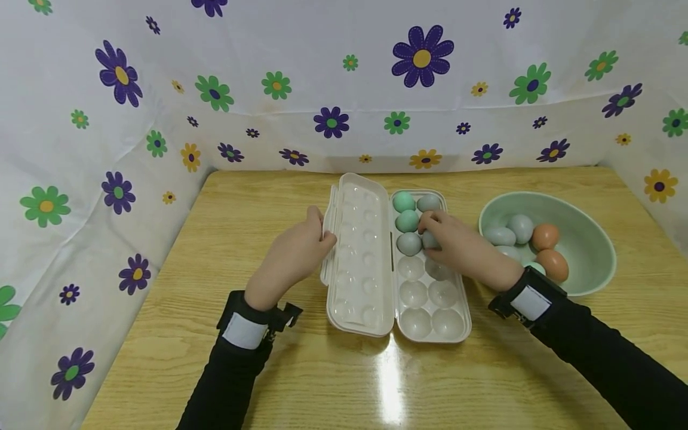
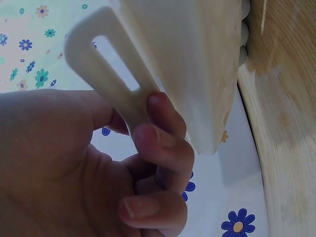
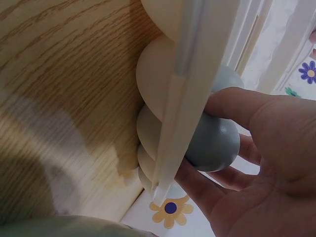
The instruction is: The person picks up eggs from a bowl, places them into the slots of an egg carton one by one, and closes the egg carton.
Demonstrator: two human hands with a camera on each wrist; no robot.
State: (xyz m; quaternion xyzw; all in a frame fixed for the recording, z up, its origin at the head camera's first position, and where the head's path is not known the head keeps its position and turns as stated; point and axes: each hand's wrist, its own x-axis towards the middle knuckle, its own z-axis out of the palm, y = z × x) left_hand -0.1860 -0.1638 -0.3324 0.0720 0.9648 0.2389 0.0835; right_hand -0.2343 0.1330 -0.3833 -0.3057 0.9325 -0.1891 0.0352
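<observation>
A white plastic egg carton [image 1: 459, 310] lies unfolded on the table, its lid [image 1: 359, 325] to the left. My left hand [image 1: 292, 254] grips the lid's edge; the left wrist view shows fingers curled around its slotted handle [image 2: 101, 59]. In the tray's right column, third row from the back, my right hand [image 1: 467, 248] holds a grey-blue egg [image 3: 215, 143] between thumb and fingers, the egg sitting in its cup. Beside it are a grey egg [image 1: 409, 244] and a green egg [image 1: 407, 221]. Another green egg [image 1: 404, 201] and grey egg [image 1: 428, 203] occupy the back row. My hand hides the second-row right cup.
A pale green bowl [image 1: 593, 263] stands right of the carton, with several grey, brown and green eggs, including a brown egg [image 1: 552, 266]. My right forearm passes in front of it. Flowered cloth [image 1: 301, 54] rises behind and beside the wooden table [image 1: 215, 239].
</observation>
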